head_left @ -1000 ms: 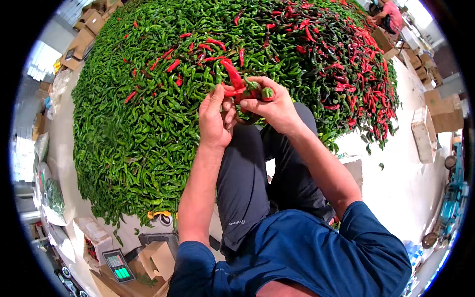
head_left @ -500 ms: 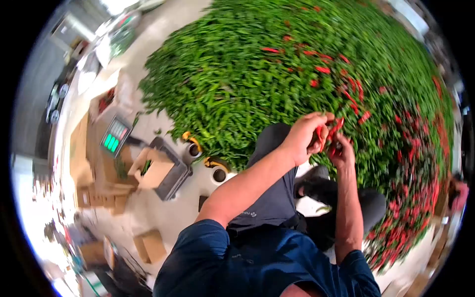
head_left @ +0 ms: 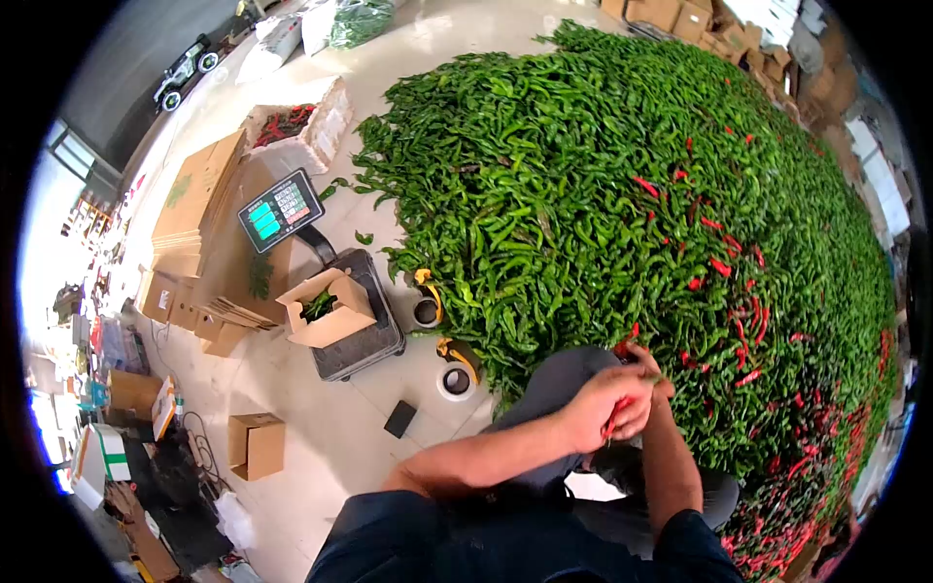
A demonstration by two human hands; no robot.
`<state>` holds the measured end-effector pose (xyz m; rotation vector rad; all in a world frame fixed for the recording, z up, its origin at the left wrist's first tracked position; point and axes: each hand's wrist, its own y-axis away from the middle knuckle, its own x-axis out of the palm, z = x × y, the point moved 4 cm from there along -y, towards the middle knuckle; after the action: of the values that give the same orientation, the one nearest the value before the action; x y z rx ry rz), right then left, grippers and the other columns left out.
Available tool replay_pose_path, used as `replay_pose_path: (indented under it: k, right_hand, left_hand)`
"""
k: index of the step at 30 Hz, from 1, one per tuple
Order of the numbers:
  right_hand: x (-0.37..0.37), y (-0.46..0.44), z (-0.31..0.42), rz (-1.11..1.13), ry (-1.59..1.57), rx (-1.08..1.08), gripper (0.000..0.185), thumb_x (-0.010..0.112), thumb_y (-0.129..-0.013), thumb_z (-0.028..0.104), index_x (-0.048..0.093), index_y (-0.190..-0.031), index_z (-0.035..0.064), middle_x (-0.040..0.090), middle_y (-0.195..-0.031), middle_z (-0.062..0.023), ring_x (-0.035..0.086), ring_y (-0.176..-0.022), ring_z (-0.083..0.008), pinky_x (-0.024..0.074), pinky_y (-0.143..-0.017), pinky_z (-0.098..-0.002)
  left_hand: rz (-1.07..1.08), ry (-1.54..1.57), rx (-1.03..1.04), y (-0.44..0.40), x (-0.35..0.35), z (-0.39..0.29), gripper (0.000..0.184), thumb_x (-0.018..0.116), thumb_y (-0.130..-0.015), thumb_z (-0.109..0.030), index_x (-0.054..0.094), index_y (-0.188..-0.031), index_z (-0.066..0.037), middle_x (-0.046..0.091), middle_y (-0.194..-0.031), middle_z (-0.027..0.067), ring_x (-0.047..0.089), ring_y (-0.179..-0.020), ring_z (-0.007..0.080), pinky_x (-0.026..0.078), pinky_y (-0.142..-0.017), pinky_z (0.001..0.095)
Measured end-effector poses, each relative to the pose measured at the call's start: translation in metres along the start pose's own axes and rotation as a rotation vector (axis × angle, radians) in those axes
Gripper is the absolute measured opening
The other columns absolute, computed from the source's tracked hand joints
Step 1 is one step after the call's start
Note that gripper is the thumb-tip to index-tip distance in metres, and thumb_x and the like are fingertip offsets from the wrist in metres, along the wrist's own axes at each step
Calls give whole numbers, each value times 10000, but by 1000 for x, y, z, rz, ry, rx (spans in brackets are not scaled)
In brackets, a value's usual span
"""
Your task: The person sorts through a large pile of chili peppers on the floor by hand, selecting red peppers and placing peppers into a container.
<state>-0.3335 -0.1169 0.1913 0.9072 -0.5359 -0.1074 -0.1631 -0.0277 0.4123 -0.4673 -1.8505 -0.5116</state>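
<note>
Left hand (head_left: 612,400): fingers curled closed around red peppers (head_left: 613,420), ends poking out below the fist. Right hand (head_left: 653,374): up against the left, fingers bent, partly covered; cannot tell whether they grip. Another red pepper (head_left: 627,340) shows just past the fingertips. Held peppers are above the pile's near edge, by the person's knee (head_left: 573,367). Pepper pile (head_left: 544,204) on floor: mostly green, red ones scattered, denser toward its right edge. Floor left of the pile: scale (head_left: 362,360), display tilted at its far end; open carton (head_left: 342,323) with green peppers inside, sitting over the platform's left edge. Two tape dispensers (head_left: 461,354) between scale and pile. White crate (head_left: 329,119) with dark red peppers, near the pile's far left corner. Flat cardboard stack (head_left: 199,199) beside the crate. Small carton (head_left: 262,452) nearer, apart from the scale.
</note>
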Motion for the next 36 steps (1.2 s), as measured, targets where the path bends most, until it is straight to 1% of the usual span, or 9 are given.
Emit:
replay_pose_path:
  k: [3, 7, 9, 11, 15, 17, 24, 27, 36]
  right_hand:
    - [54, -94, 21, 332, 316, -2, 104, 639, -884, 158, 597, -902, 65, 632, -783, -80, 599, -644, -228, 519, -548, -388]
    - [383, -50, 65, 668, 343, -72, 196, 714, -848, 85, 560, -970, 71, 584, -803, -65, 572, -677, -182, 490, -596, -351]
    - [531, -8, 90, 875, 496, -27, 870, 788, -799, 413, 350, -1422, -6, 627, -953, -92, 627, -851, -237, 549, -753, -384]
    - [579, 78, 113, 496, 663, -404, 577, 776, -757, 542, 579, -942, 32, 615, -877, -93, 616, -848, -276, 464, -951, -541]
    - [527, 112, 119, 639, 1401, -1033, 355, 672, -875, 375, 570, -752, 58, 522, -662, 11, 464, -595, -113, 407, -565, -283]
    - [444, 122, 104, 703, 1154, -717, 321, 619, -926, 291, 597, -736, 33, 580, -663, -37, 483, -560, -116, 390, -520, -289]
    - [217, 166, 36, 159, 11, -395, 391, 474, -1015, 394, 572, -1230, 83, 604, -1189, -54, 565, -1095, -184, 466, -927, -326]
    - [158, 174, 38, 487, -243, -763, 459, 378, -1038, 414, 537, -1296, 69, 551, -1296, -68, 511, -1205, -225, 439, -992, -366]
    - [7, 265, 1, 258, -372, -865, 459, 451, -1020, 326, 511, -1328, -8, 608, -1248, -114, 586, -1088, -223, 488, -952, -342]
  left_hand:
    - [-39, 24, -44, 21, 4, -7, 319, 477, -893, -124, 547, -1135, 72, 373, -517, 7, 401, -403, 133, 314, -390, 275]
    - [-40, 234, 31, 48, 0, -23, 353, 488, -891, -189, 549, -1193, -16, 362, -584, 12, 317, -406, 118, 274, -383, 275]
    - [-136, 205, 147, 58, -3, -42, 339, 496, -890, -205, 560, -1186, -54, 343, -582, 6, 288, -408, 115, 260, -382, 274]
    - [-266, 111, 251, 64, -13, -65, 246, 486, -936, -260, 569, -1093, -88, 290, -560, -17, 262, -427, 114, 246, -403, 270]
    - [-567, -1, 378, 63, -25, -102, 282, 459, -1012, -383, 527, -945, -117, 311, -572, -34, 277, -455, 99, 230, -433, 270]
    - [-416, 73, 501, 43, -45, -112, 260, 503, -1001, -353, 531, -917, -109, 348, -593, -32, 296, -455, 97, 251, -441, 266]
    - [-597, -688, 848, -39, -7, -90, 246, 556, -979, -228, 652, -1069, -19, 664, -1017, 84, 624, -940, 196, 491, -829, 294]
    - [-458, -1542, 958, -47, 30, -43, 344, 470, -1003, -296, 660, -1052, -13, 557, -1279, 169, 419, -1315, 340, 318, -1078, 483]
    - [39, -1922, 912, -43, 84, 108, 756, 309, -960, -641, 433, -1426, -60, 276, -1514, 265, 306, -1360, 485, 228, -1060, 647]
